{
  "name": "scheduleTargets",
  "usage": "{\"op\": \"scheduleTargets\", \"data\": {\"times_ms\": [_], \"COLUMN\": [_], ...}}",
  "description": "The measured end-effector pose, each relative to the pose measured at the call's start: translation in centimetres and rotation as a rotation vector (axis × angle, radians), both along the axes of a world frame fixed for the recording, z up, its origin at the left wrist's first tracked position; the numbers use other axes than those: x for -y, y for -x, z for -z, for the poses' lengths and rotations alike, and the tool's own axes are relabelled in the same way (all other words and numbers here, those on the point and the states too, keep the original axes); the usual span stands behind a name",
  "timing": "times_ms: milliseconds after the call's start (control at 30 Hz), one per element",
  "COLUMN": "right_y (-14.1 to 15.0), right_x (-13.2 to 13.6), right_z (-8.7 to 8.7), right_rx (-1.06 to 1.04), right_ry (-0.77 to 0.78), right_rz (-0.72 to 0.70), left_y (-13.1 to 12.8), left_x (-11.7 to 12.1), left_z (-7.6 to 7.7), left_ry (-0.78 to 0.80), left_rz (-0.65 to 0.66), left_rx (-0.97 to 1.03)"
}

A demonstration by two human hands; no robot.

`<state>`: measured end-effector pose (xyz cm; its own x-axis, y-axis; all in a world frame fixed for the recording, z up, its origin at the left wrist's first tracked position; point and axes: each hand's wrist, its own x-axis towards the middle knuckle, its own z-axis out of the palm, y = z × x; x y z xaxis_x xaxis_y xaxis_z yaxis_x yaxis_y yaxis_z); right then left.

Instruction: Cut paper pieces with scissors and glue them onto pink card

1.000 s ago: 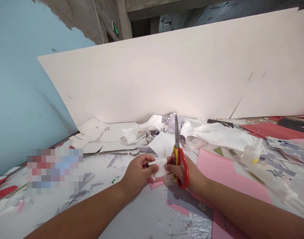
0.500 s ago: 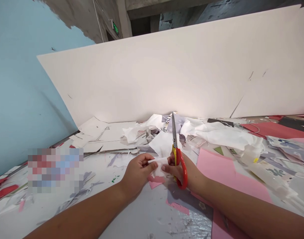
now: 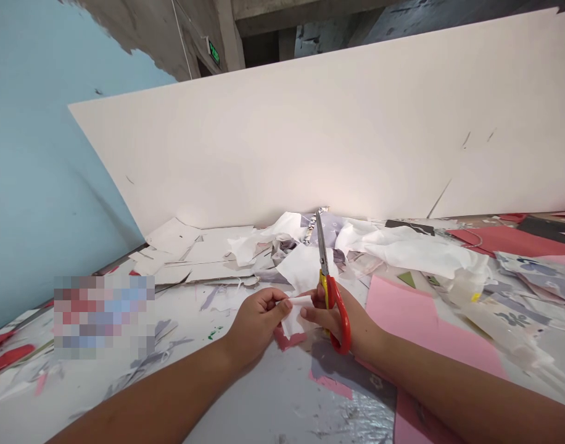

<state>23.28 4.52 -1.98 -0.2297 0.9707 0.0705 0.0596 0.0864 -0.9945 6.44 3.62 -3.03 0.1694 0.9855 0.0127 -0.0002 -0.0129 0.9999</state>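
Observation:
My left hand (image 3: pixel 259 314) pinches the left edge of a small white piece of paper or thin cloth (image 3: pixel 295 317); I cannot tell which. On its right side my right hand (image 3: pixel 340 317) is closed, thumb and fingers at the piece. Scissors (image 3: pixel 342 320) with red and yellow handles hang in the right hand too, blades nearly closed and pointing up and away. A pink scrap (image 3: pixel 289 339) lies just below the white piece. Behind the hands is a larger white sheet (image 3: pixel 303 265).
A big white board (image 3: pixel 310 142) stands along the back. Grey-white cardboard (image 3: pixel 208 253) lies back left. Pink sheets (image 3: pixel 403 308), red paper (image 3: pixel 514 242) and a clear bottle-like item (image 3: pixel 504 327) are on the right. Scraps litter the table (image 3: pixel 236 394).
The white piece has shifted slightly and shows more of its face between my fingers. The scissors have tilted a little to the left at the tip.

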Motion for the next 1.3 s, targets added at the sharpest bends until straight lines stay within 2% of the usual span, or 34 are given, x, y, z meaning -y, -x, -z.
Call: {"op": "scheduleTargets", "data": {"times_ms": [167, 367, 533, 800, 1067, 1300], "right_y": [0.1, 0.2, 0.4, 0.2, -0.3, -0.2], "right_x": [-0.1, -0.2, 0.2, -0.3, -0.6, -0.4], "right_z": [0.0, 0.1, 0.1, 0.0, 0.3, 0.1], "right_rx": [0.019, -0.047, 0.038, 0.056, 0.068, 0.06], "right_ry": [0.033, 0.023, -0.044, -0.048, 0.014, 0.036], "right_rz": [0.048, 0.067, 0.048, 0.104, -0.026, 0.075], "left_y": [-0.1, -0.3, -0.6, -0.1, 0.2, 0.0], "left_x": [0.1, 0.3, 0.7, 0.1, -0.3, 0.2], "left_z": [-0.3, -0.7, -1.1, -0.1, -0.3, -1.0], "left_ry": [-0.006, 0.052, 0.102, 0.031, 0.013, 0.161], "left_rz": [0.041, 0.109, 0.185, 0.113, 0.021, 0.153], "left_rx": [-0.079, -0.027, 0.007, -0.063, 0.003, 0.077]}}
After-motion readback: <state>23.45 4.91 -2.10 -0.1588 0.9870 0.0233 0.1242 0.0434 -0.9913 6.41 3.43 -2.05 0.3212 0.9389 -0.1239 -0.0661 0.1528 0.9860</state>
